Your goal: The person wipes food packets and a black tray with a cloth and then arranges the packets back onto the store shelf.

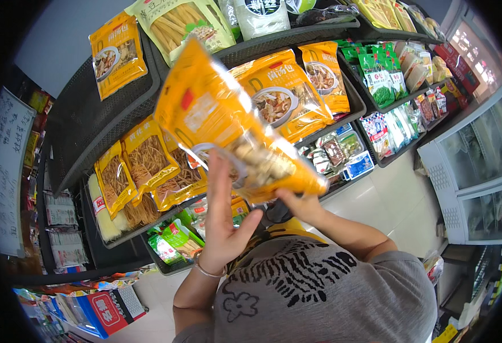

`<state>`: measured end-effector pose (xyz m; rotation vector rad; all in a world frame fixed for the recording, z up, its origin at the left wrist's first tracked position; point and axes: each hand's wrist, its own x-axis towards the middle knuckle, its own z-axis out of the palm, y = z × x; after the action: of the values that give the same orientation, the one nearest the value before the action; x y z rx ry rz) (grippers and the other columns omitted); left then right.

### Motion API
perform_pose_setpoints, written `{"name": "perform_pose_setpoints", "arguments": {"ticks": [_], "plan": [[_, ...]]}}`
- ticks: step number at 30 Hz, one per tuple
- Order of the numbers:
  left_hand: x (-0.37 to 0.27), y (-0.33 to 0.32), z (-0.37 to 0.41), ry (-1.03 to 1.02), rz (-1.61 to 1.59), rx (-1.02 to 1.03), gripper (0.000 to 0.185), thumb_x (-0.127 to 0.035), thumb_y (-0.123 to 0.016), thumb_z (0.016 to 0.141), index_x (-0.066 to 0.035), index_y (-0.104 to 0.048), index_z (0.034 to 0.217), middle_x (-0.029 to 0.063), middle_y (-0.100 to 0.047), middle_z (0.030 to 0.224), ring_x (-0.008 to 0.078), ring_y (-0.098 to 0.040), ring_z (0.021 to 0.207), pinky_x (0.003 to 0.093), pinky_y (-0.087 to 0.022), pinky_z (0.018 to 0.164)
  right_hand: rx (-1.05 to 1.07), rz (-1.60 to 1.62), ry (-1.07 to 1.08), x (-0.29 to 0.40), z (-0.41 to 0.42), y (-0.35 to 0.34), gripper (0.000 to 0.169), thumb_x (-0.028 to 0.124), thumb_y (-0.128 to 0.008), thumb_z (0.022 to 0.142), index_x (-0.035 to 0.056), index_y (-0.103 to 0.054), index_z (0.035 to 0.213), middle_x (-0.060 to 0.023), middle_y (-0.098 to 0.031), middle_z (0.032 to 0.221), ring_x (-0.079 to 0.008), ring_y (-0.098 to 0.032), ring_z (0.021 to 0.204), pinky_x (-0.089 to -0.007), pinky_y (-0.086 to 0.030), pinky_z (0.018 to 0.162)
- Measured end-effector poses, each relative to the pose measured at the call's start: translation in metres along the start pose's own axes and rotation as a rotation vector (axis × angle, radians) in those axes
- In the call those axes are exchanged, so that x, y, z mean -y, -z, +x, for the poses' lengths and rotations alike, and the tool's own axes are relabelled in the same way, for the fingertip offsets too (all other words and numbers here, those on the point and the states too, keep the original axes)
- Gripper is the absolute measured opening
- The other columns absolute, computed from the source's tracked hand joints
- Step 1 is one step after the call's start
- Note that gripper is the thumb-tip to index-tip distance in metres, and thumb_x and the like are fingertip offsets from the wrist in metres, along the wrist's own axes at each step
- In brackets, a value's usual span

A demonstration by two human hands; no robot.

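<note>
A large yellow-orange plastic packet of dried mushroom soup mix (pixel 234 124), tilted and partly blurred, is held up in front of the shelves. My right hand (pixel 300 206) grips its lower corner, the fingers partly hidden by the packet. My left hand (pixel 225 214), with a bangle at the wrist, is raised with straight fingers and the thumb apart. It overlaps the packet's lower left side; whether it touches is unclear. Just behind are similar yellow packets (pixel 276 94) standing in a black shelf tray. Another such packet (pixel 119 55) lies alone on the upper left tray.
Yellow bags of dried lily flowers (pixel 148 154) and a bundle of pale noodles (pixel 103 210) fill the lower left tray. A bag of dried tofu sticks (pixel 182 25) is above. Green packets (pixel 379 77) hang right. A glass-door fridge (pixel 476 163) stands at right, a whiteboard with writing (pixel 11 171) at left.
</note>
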<state>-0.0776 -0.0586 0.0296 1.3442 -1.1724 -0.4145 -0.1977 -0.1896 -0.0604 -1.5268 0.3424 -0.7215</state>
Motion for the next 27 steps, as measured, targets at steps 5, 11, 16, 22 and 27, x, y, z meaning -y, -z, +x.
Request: {"name": "perform_pose_setpoints", "arguments": {"ticks": [5, 11, 16, 22, 27], "plan": [[0.01, 0.0, -0.005, 0.089, 0.223, 0.111, 0.054, -0.006, -0.059, 0.08, -0.004, -0.041, 0.13, 0.0215, -0.021, 0.143, 0.032, -0.021, 0.133, 0.0393, -0.021, 0.105, -0.259, 0.669, -0.428, -0.034, -0.011, 0.028, 0.04, 0.025, -0.058, 0.087, 0.0036, -0.046, 0.119, -0.0075, -0.058, 0.109, -0.0197, -0.056, 0.099, -0.0332, -0.046, 0.085], [0.027, 0.008, -0.016, 0.192, 0.354, 0.141, 0.043, -0.006, -0.057, 0.082, -0.005, -0.047, 0.124, 0.0192, -0.031, 0.139, 0.0312, -0.037, 0.125, 0.0371, -0.033, 0.099, -0.29, 0.815, -0.511, -0.057, -0.016, 0.061, 0.043, 0.032, -0.056, 0.087, 0.004, -0.046, 0.119, -0.0093, -0.056, 0.113, -0.0209, -0.056, 0.099, -0.035, -0.048, 0.084], [0.035, 0.006, -0.023, 0.249, 0.372, 0.156, 0.04, -0.007, -0.056, 0.083, -0.005, -0.049, 0.123, 0.0184, -0.034, 0.137, 0.0294, -0.04, 0.123, 0.0366, -0.034, 0.098, -0.39, 0.87, -0.437, -0.064, -0.009, 0.071, 0.044, 0.033, -0.054, 0.088, 0.0045, -0.046, 0.121, -0.0087, -0.057, 0.114, -0.0217, -0.057, 0.099, -0.0355, -0.046, 0.087], [0.042, 0.004, -0.028, 0.287, 0.355, 0.159, 0.037, -0.007, -0.055, 0.084, -0.004, -0.05, 0.121, 0.0182, -0.036, 0.136, 0.0288, -0.041, 0.122, 0.0353, -0.034, 0.098, -0.551, 0.741, -0.526, -0.067, 0.006, 0.081, 0.048, 0.032, -0.059, 0.086, 0.0018, -0.045, 0.119, -0.0083, -0.056, 0.111, -0.0197, -0.056, 0.095, -0.0333, -0.047, 0.08], [0.045, 0.004, -0.029, 0.296, 0.382, 0.16, 0.035, -0.007, -0.055, 0.084, -0.004, -0.052, 0.119, 0.0191, -0.039, 0.133, 0.0289, -0.041, 0.122, 0.0351, -0.034, 0.097, -0.497, 0.486, -0.417, -0.052, 0.06, 0.085, 0.041, 0.029, -0.059, 0.087, 0.0023, -0.046, 0.115, -0.0091, -0.058, 0.097, -0.018, -0.058, 0.082, -0.0314, -0.05, 0.068]]}}
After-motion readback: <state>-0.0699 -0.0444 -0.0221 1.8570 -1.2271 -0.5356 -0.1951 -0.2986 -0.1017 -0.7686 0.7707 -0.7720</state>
